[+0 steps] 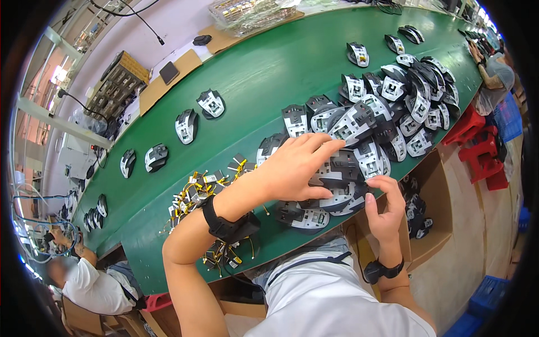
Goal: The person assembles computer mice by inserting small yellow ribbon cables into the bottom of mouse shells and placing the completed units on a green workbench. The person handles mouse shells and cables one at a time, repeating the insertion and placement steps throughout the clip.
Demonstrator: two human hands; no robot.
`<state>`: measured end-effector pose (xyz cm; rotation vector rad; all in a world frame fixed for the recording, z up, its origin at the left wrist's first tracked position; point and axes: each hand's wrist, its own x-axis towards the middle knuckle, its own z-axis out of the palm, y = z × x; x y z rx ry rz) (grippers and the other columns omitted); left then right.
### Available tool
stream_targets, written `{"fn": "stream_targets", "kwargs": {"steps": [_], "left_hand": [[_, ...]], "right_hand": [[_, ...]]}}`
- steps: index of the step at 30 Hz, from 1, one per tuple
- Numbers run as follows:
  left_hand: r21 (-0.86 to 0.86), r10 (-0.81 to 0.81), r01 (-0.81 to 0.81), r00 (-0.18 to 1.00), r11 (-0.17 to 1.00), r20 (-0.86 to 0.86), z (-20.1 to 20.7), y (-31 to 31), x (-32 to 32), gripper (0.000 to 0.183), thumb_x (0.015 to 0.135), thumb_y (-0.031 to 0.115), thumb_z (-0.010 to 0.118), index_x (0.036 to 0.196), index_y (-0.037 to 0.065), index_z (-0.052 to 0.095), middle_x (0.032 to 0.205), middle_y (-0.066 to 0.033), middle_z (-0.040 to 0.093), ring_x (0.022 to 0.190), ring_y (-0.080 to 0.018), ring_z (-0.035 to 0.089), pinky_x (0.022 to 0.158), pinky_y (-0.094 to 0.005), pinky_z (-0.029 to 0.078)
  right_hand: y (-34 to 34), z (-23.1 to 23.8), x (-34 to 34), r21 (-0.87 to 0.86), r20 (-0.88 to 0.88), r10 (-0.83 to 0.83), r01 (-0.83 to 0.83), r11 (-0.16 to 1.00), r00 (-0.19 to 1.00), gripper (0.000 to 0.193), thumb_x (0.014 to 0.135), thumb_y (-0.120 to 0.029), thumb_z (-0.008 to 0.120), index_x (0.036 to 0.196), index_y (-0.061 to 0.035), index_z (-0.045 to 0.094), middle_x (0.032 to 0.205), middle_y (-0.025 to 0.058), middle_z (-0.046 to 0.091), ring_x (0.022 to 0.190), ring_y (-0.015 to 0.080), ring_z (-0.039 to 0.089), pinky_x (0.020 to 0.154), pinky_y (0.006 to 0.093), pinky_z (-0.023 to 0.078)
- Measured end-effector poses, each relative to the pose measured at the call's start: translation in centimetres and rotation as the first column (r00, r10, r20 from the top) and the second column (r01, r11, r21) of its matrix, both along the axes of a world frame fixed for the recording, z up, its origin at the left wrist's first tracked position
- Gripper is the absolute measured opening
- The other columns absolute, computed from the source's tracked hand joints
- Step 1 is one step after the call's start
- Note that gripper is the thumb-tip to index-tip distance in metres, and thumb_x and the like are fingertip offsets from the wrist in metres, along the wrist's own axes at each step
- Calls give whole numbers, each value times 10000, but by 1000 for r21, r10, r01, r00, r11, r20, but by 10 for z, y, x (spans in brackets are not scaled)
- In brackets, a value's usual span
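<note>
A mouse shell (341, 167) is straddled by the spread left hand (303, 164), though whether it's actually gripped can't be told. It's parked at the near side of a big mouse pile (394, 90), right half of the green table (252, 73). The right hand (386, 212) is held just beside, kinda curled, thumb and forefinger apart. Wired parts (195, 195) are scattered left.

White top (325, 300), pale blue denim (330, 246), two chunky black wristbands (388, 271)
</note>
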<state>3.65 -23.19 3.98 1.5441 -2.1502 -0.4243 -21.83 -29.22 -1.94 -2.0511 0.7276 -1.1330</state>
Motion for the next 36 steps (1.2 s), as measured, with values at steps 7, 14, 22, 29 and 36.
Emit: {"fn": "stream_targets", "kwargs": {"steps": [7, 14, 22, 29, 36], "left_hand": [[-221, 694, -685, 718, 694, -50, -8, -29, 142, 430, 827, 344, 729, 1090, 15, 639, 1092, -191, 666, 994, -312, 654, 858, -389, 521], [162, 885, -983, 154, 90, 439, -78, -55, 234, 881, 794, 617, 675, 1429, 68, 409, 1446, -236, 419, 1332, -432, 419, 1074, -594, 324], [-14, 910, -946, 308, 324, 278, -72, -43, 242, 875, 659, 281, 836, 1376, 60, 387, 1301, -277, 474, 1172, -452, 532, 990, -496, 469], [-137, 289, -314, 941, 939, -177, 55, -27, 87, 883, 606, 214, 797, 1386, 53, 417, 1204, -241, 599, 1095, -365, 610, 959, -394, 495], [-62, 83, -94, 983, 994, -164, 18, -50, 57, 914, 642, 261, 831, 1416, 34, 401, 1363, -214, 521, 1257, -363, 527, 1066, -439, 424]], "right_hand": [[10, 0, -18, 117, 148, -1, -17, 993, 989, 193, 831, 70, 551, 1007, 23, 613, 1016, 138, 607, 951, 232, 584, 869, 316, 461], [21, -12, -22, 294, 90, 43, -68, 953, 995, 286, 867, 10, 521, 1150, 27, 561, 1192, 148, 574, 1076, 233, 562, 903, 296, 432], [19, -17, -8, 133, -11, -14, 15, 991, 1000, 323, 821, -29, 601, 1142, 2, 591, 1162, 122, 591, 1022, 218, 555, 860, 297, 426], [14, -16, -7, 184, 62, -59, 47, 982, 996, 285, 816, 8, 602, 1101, 1, 610, 1136, 119, 599, 1001, 198, 561, 854, 288, 431], [13, 6, -12, 110, 35, -132, 127, 986, 991, 249, 775, 1, 625, 1022, -16, 651, 1035, 149, 644, 908, 253, 620, 792, 334, 493]]}}
